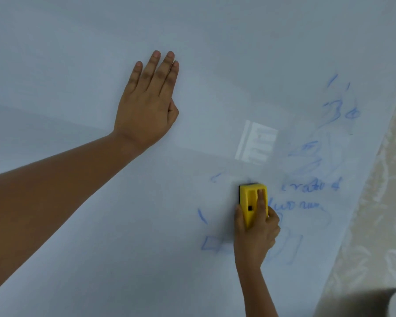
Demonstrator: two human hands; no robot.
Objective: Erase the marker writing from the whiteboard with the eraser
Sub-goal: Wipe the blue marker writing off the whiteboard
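Observation:
The whiteboard fills most of the view. Blue marker writing covers its right part, some of it smeared and faint, with more scribbles higher up and a small outlined box lower left of my right hand. My right hand is shut on the yellow eraser, which is pressed flat on the board among the writing, one finger lying in its top groove. My left hand lies flat on the bare board to the upper left, fingers straight and close together, holding nothing.
The whiteboard's right edge runs diagonally down the right side. Beyond it is a beige patterned wall. A dark blurred shape sits at the bottom right corner. A pale window reflection shows on the board above the eraser.

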